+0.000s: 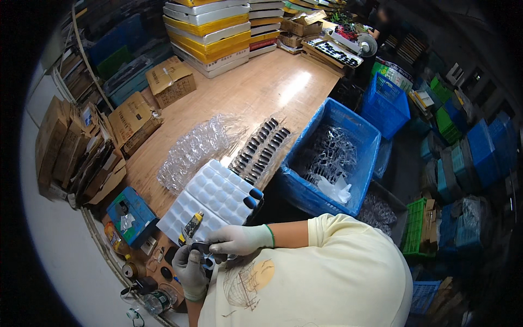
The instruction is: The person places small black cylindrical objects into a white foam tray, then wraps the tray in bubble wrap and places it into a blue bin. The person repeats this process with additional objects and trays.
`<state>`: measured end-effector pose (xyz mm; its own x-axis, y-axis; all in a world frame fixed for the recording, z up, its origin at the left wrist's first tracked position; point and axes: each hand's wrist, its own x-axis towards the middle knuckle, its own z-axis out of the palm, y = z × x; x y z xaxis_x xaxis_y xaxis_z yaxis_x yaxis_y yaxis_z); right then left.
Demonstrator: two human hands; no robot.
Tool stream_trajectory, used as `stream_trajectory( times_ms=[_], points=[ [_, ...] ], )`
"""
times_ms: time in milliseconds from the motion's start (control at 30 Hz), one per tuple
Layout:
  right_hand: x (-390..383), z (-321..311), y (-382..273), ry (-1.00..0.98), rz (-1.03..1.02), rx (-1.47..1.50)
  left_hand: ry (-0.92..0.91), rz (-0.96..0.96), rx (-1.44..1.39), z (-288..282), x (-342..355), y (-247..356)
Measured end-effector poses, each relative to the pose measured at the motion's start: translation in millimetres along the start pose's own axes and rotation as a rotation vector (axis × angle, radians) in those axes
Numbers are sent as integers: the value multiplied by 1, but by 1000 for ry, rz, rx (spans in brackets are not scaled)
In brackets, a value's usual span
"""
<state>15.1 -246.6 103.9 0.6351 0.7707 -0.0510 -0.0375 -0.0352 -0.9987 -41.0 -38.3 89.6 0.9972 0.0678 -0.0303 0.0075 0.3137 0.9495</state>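
My left hand (pixel 192 272), in a whitish glove, and my gloved right hand (pixel 237 240) meet low in the head view, both closed on a small dark piece (pixel 199 246), whose detail I cannot make out. Just above them a yellow-and-black utility knife (pixel 194 220) lies by the edge of a white tray (pixel 204 196) with rounded compartments; a few dark oval pieces (pixel 250 203) sit at the tray's right side. Beyond the tray are a heap of clear plastic packs (pixel 190 147) and rows of dark pieces (pixel 264 141) in clear packaging.
A wooden table (pixel 289 87) holds cardboard boxes (pixel 169 82) and stacked white-and-yellow cases (pixel 207 38). A blue crate (pixel 289 180) with plastic stands at the right, near more crates (pixel 381 109). A blue toolbox (pixel 128 218) and bottles (pixel 158 300) are left. A person (pixel 378 24) is far back.
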Motion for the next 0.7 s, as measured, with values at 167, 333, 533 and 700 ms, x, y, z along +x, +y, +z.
stream_trajectory(
  times_ms=[167,333,533,700],
  points=[
    [2,-1,3,-66,70,116,-44,-73,-64,-3,0,4],
    [2,0,1,-31,122,64,-17,-110,-67,-1,-2,1],
    [3,10,1,74,50,-236,-16,-142,136,-11,-9,-5],
    [8,19,35,97,-52,-281,-172,-107,273,-16,-13,12]
  ],
)
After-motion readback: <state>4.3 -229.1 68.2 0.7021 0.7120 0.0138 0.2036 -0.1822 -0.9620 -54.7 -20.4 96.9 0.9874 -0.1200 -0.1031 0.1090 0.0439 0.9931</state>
